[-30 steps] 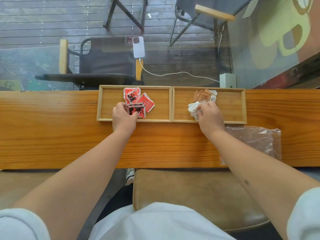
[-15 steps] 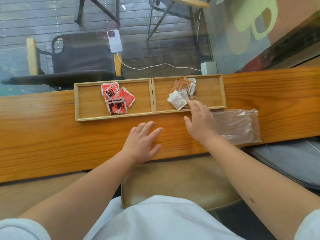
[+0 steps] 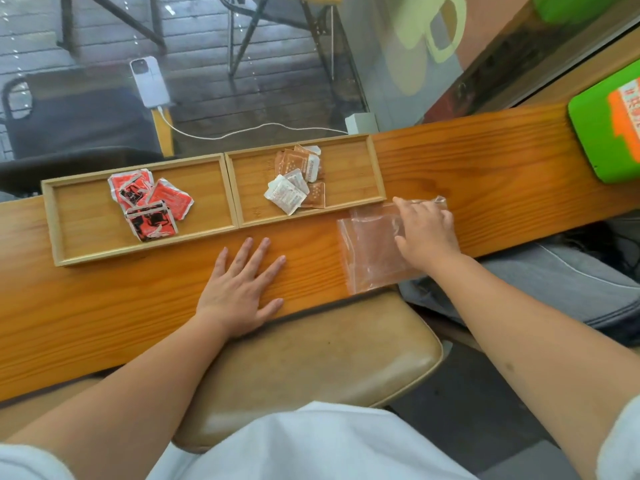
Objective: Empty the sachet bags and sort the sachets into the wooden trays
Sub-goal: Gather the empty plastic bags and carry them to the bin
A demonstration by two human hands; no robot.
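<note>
Head view: red sachets [image 3: 149,202] lie in the left wooden tray [image 3: 86,216], white and brown sachets [image 3: 296,181] in the right wooden tray [image 3: 349,174]. Right hand [image 3: 424,233] rests open-fingered on the empty clear bag [image 3: 370,251]; left hand [image 3: 242,285] lies flat, holding nothing, on the wooden counter [image 3: 485,168].

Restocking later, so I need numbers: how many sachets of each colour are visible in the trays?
Red sachets, left tray: 3
White sachets, right tray: 2
Brown sachets, right tray: 3 visible; overlaps may hide more
Total: 8
</note>
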